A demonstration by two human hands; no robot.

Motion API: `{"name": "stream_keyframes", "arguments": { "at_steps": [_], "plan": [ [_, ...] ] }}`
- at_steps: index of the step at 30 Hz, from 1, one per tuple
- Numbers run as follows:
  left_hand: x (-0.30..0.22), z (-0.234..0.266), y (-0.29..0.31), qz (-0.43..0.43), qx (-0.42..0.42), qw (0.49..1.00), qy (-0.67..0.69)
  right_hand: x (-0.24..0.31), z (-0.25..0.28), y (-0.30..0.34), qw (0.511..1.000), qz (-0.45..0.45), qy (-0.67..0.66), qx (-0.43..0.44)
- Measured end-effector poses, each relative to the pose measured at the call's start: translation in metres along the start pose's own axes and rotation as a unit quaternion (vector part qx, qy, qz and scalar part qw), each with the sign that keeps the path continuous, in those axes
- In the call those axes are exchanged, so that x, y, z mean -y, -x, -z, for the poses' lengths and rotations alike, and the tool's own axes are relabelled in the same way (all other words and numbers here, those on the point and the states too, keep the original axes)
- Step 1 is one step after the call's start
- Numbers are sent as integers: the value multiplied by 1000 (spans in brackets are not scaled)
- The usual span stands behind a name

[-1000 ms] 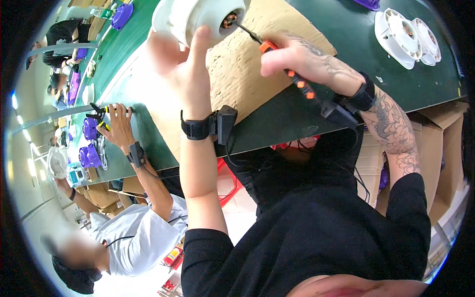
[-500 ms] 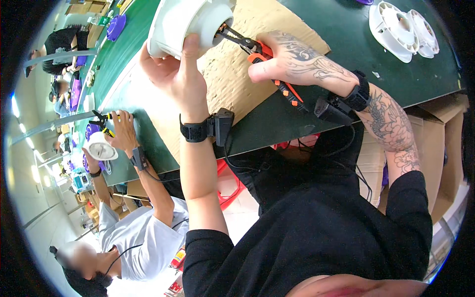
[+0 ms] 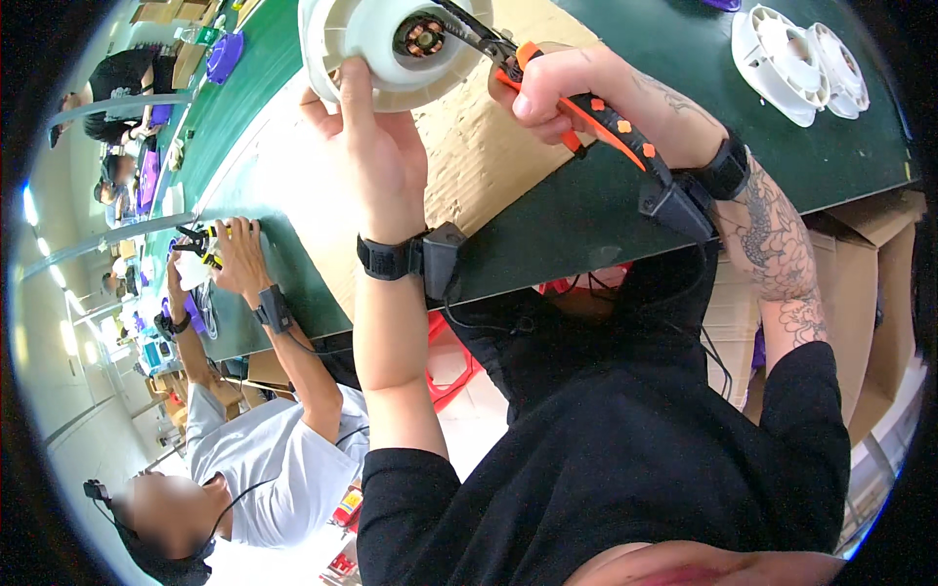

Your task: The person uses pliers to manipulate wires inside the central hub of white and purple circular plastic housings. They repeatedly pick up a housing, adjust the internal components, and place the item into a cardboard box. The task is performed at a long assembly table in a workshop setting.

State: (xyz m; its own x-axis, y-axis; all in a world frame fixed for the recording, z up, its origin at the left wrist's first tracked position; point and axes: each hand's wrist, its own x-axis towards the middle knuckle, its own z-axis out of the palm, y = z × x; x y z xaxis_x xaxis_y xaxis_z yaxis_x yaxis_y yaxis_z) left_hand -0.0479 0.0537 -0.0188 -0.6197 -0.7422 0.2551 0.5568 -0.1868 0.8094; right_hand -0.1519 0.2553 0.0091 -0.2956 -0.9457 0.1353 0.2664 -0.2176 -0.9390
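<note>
My left hand [image 3: 381,161] grips the rim of a round white plastic housing [image 3: 376,83], thumb on the near side and fingers beneath. The housing's open face tilts toward me, and a motor winding with copper coils [image 3: 424,37] shows in the central hole. In my right hand [image 3: 586,88] is a pair of pliers [image 3: 611,127] with orange and black handles. Their dark, narrow jaws cross over the housing's right side, above the winding and apart from it. The jaw tips reach the picture's upper edge. Under both hands lies a sheet of cardboard [image 3: 469,166].
Two white plastic housings [image 3: 782,63] lie on the green table [image 3: 664,29] at the far right. Cardboard boxes [image 3: 850,293] stand below the table's right edge. To my left a co-worker [image 3: 264,469] holds yellow and black pliers [image 3: 205,246]. Purple parts [image 3: 225,57] sit farther along.
The white housing has tipped so its open face shows the winding. The pliers' jaws have come out of the hole and moved up; my right hand has turned, swinging the handles right.
</note>
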Motion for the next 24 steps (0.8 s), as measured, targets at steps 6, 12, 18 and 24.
{"name": "stream_keyframes", "arguments": {
  "at_steps": [6,12,18,24],
  "plan": [
    [-4,9,-11,46,-77,994,-67,-5,7,-14,977,-128,171,-13],
    [-19,22,-34,111,-52,962,-246,0,6,-13,884,-92,454,-63],
    [-63,10,-51,99,79,822,-556,-20,15,-12,797,-8,597,-90],
    [-86,-30,-62,142,236,626,-730,-29,-1,-4,770,56,630,-79]
  ]
}}
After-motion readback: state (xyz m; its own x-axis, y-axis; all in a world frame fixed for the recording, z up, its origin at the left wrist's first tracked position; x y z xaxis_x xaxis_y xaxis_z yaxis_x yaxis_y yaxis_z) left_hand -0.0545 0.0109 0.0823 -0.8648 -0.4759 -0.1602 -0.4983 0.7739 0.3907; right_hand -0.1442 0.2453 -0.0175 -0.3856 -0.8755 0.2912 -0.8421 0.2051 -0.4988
